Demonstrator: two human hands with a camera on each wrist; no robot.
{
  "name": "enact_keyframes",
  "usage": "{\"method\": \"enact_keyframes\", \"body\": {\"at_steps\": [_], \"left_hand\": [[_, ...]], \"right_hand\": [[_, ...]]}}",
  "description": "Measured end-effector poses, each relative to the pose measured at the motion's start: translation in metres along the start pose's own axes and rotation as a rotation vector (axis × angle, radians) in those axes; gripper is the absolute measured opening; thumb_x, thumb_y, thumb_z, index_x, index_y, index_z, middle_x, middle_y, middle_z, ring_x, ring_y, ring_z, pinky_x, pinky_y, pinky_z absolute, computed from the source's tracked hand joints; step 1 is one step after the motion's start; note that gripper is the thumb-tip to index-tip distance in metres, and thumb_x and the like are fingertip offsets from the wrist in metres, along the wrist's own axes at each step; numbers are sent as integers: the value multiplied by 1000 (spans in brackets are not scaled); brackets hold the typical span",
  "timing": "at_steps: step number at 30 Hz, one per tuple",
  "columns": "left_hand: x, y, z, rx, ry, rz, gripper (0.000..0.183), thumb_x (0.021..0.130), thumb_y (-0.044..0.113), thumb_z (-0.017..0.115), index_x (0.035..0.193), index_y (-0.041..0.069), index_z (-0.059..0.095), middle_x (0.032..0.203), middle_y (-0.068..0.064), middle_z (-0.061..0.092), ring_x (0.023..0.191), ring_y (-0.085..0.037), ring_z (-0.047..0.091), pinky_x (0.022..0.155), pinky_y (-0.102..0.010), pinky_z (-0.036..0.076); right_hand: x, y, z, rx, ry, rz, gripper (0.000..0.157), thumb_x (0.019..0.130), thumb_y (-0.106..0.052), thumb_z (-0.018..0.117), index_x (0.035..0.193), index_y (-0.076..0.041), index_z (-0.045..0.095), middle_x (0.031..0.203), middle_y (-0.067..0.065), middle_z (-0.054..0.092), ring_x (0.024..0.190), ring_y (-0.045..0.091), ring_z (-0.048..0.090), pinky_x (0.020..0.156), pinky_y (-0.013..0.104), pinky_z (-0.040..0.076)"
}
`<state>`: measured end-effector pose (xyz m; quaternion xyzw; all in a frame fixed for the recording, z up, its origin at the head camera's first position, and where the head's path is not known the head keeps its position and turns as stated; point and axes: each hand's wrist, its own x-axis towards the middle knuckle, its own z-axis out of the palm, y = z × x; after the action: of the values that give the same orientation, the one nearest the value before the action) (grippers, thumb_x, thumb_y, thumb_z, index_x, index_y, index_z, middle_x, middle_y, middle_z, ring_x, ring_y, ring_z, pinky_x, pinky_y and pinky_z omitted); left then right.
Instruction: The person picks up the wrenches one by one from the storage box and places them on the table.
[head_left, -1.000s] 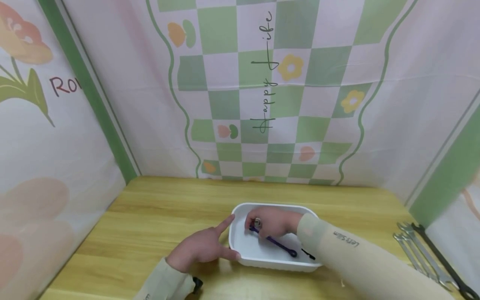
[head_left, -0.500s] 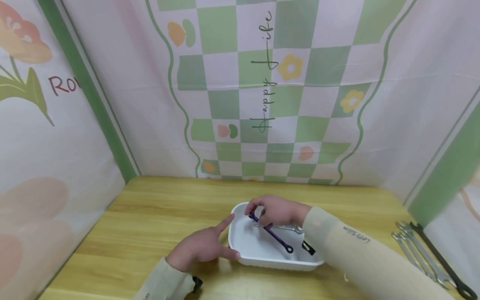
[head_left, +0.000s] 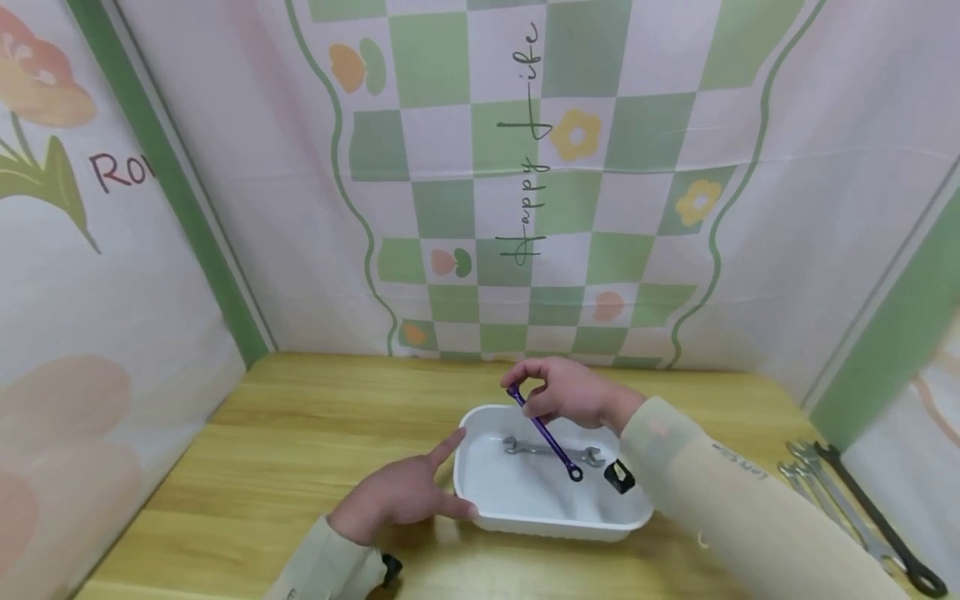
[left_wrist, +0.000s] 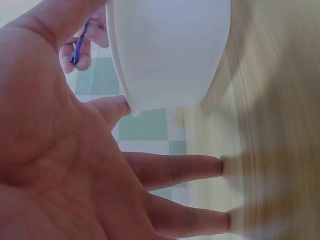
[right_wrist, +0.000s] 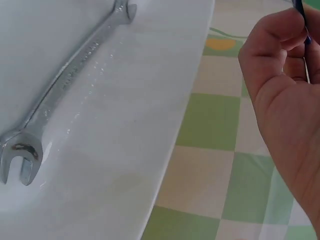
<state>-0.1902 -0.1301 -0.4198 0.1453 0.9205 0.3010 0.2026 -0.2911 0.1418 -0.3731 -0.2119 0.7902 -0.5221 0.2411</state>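
Observation:
My right hand (head_left: 573,393) pinches a purple wrench (head_left: 546,433) near its upper end, above the white tray (head_left: 555,527). The wrench slants down to the right, its ring end lowest. In the right wrist view the curled fingers of that hand hide most of it. Beneath it, a silver open-ended wrench (head_left: 551,451) lies in the tray; both its forked ends show. My left hand (head_left: 397,500) touches the tray's left side with thumb and forefinger spread. In the left wrist view its other visible fingers extend straight toward the table.
Several silver wrenches (head_left: 840,492) and a longer black wrench (head_left: 877,508) lie side by side on the wooden table (head_left: 322,417) at the far right. A printed curtain (head_left: 570,208) closes off the back. Black pieces (head_left: 619,477) sit at both sleeves.
My right hand has lifted the purple wrench up and away from the tray floor, which uncovers the silver wrench there. The left hand has stayed at the tray's side.

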Motion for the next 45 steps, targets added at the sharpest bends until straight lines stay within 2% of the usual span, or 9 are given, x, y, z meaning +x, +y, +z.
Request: {"method": "enact_keyframes", "body": {"at_steps": [6,10,13,19,30,36,39,42,45], "left_hand": [[0,0,1,-6,4,20,115,73,60,80,162,27,15,133,-23,59,119,-42,56,97,-63,42],[1,0,2,5,5,25,115,73,61,80,162,27,14,134,-23,58,122,-42,54,98,-62,41],[2,-1,3,13,8,27,115,73,60,80,162,27,14,134,-23,58,122,-41,54,98,-62,42],[1,-1,3,15,9,32,115,74,60,80,162,26,14,133,-23,59,122,-40,54,97,-61,42],[1,-1,4,27,15,30,115,73,60,80,162,25,15,133,-23,59,122,-41,53,98,-62,42],[1,-1,4,26,10,28,115,74,60,80,162,25,15,133,-24,58,123,-42,53,98,-62,42],[1,-1,4,29,11,32,114,74,60,79,162,25,15,133,-24,59,123,-41,53,99,-61,41],[1,-2,4,35,16,39,115,74,60,79,162,25,14,131,-24,60,121,-41,54,98,-61,42],[1,-3,3,32,17,41,115,74,60,80,162,25,14,130,-24,60,121,-41,55,98,-61,43]], "right_hand": [[-3,0,-15,74,48,-15,46,84,10,66,126,-8,63,128,19,51,96,34,60,76,45,57],[-10,-2,-31,119,87,-15,50,84,11,66,130,-7,60,132,19,48,102,36,59,85,53,54],[-18,0,-44,159,120,-16,52,85,11,65,133,-6,56,136,19,44,105,35,56,88,52,53],[-36,8,-70,223,185,-25,52,85,11,63,134,-3,51,139,18,40,101,31,52,77,36,54],[-80,32,-116,226,272,-68,39,90,7,62,122,-14,59,124,7,48,88,18,53,73,31,53],[-111,52,-146,158,305,-48,38,92,5,62,124,-15,59,122,3,51,96,20,55,76,36,53],[-127,66,-161,105,330,-7,37,93,3,61,126,-14,57,123,0,51,101,20,55,80,39,54],[-141,80,-170,49,337,35,41,93,2,61,132,-4,51,127,4,49,104,19,54,84,43,54],[-153,92,-175,-8,321,71,52,92,1,63,139,8,41,136,17,43,106,20,55,87,45,54]]}}
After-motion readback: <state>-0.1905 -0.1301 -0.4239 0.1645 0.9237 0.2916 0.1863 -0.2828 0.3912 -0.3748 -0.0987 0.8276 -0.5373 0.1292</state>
